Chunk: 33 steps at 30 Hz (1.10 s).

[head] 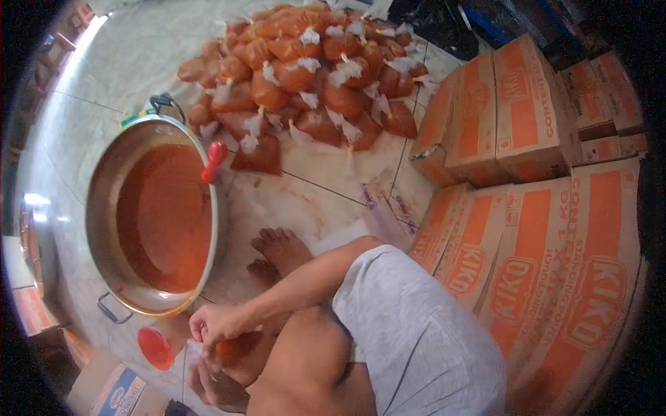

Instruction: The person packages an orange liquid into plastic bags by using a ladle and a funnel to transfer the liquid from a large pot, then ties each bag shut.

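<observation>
My right hand (223, 325) pinches the gathered top of a clear plastic bag of orange-red liquid (237, 351), low in front of my bent knee. Just below it, my left hand (213, 385) holds the same bag's whitish neck, its fingers partly hidden. Beside the hands a red plastic funnel (156, 348) lies on the tiles. A large metal pot (99, 208) stands further off, partly filled with orange-red liquid (166, 218). On its rim rests a red plastic handle (214, 161); what it belongs to cannot be made out.
Many filled, knotted bags (312, 78) are heaped on the tiled floor (312, 192) beyond the pot. Stacked Kiko cardboard cartons (530, 291) rise along the right. Another carton (114, 387) stands at lower left. Flat plastic packaging (385, 213) lies near my bare foot (283, 249).
</observation>
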{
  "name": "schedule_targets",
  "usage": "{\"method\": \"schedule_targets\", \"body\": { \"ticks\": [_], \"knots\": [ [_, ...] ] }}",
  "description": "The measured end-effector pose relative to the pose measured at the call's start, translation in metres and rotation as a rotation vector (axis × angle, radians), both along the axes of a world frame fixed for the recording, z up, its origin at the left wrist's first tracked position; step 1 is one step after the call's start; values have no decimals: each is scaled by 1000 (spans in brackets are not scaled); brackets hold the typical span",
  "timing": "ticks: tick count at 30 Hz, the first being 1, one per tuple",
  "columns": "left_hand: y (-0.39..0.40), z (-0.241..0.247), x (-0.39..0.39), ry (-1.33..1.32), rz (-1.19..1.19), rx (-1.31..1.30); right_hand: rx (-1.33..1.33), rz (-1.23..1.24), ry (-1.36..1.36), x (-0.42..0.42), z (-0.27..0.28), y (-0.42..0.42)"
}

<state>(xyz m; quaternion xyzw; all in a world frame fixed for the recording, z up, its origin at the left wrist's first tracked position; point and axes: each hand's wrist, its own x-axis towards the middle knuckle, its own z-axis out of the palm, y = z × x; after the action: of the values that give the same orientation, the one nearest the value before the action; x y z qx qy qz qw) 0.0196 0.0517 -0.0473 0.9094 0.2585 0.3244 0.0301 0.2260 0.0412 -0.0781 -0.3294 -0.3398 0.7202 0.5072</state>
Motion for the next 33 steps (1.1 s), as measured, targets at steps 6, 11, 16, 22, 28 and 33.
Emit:
{"method": "schedule_targets", "body": {
  "ticks": [6, 11, 16, 22, 28, 33],
  "knots": [
    [11, -94, -32, -88, 84, -89, -100, 106, 58, -6, -42, -4],
    [1, -94, -24, 79, 93, -187, 446, -79, -350, -17, -66, -2],
    [-19, -118, -39, -440, 523, -1131, 606, 38, -538, -47, -91, 14],
    [-22, -115, -43, -565, 671, -1531, 512, 364, -565, -81, -120, 19],
    [-22, -109, -50, -434, 677, -1625, 401, 271, -294, -86, -135, 13],
    [-43, -136, -59, -329, 653, -1101, 316, 209, -306, -89, -134, 4]
  ]
}}
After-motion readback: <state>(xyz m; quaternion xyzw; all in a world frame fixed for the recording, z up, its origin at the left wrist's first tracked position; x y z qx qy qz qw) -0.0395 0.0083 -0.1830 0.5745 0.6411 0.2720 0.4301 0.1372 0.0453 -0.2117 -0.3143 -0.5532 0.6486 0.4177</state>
